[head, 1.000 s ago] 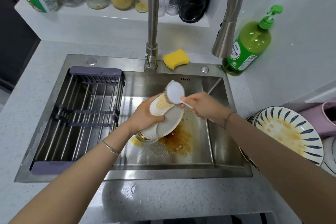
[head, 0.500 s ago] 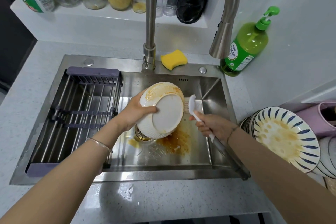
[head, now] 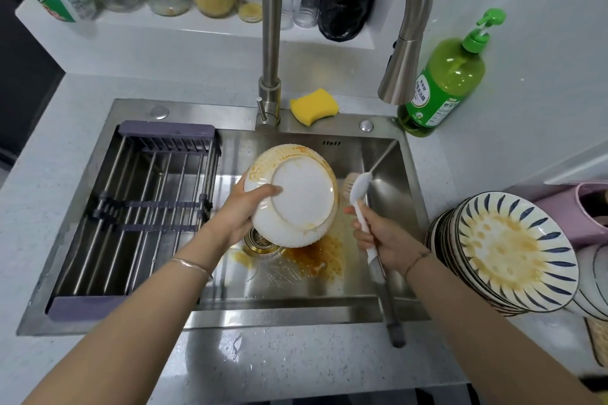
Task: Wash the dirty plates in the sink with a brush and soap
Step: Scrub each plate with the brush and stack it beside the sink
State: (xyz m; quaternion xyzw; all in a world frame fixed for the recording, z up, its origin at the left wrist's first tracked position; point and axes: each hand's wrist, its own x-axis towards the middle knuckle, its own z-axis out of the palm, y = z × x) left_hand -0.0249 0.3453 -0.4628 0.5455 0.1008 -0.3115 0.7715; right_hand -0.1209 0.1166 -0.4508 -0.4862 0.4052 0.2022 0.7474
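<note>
**Inspector:** Location of the item being washed?

**Recorder:** The white ribbed ceramic plate (head: 296, 197) is held above the basin of the stainless steel sink (head: 296, 293). It is tilted, with its underside toward the camera. Orange-brown smears mark its upper rim and lower edge.

**Inspector:** Hands?

**Recorder:** The left hand (head: 243, 217) grasps the plate at its left edge, with one digit lying across the underside and the rest hidden behind. The right hand (head: 385, 237) is wrapped around the long-handled dish brush with white head and grey grip (head: 357, 194), holding it mid-handle. The bristles point left, and the head sits just beside the plate's right rim — contact cannot be confirmed. The grey end of the handle reaches over the sink's front edge.

**Inspector:** Basin condition?

**Recorder:** A pool of orange-brown sauce residue (head: 316, 256) lies on the sink floor beside the brass drain strainer (head: 260, 242), below the plate. A grey-framed metal drying rack (head: 148, 217) fills the left part of the basin.

**Inspector:** Supplies?

**Recorder:** The green pump bottle of dish soap (head: 444, 82) stands on the counter at the sink's back right corner. The spout of the curved steel faucet (head: 271, 43) hangs just beside it. A yellow sponge (head: 314, 106) lies on the back ledge, just right of the faucet base.

**Inspector:** Other crockery?

**Recorder:** A stack of blue-streaked ceramic plates (head: 513, 250) leans on the counter right of the sink — the top one shows yellow-orange soiling.
</note>
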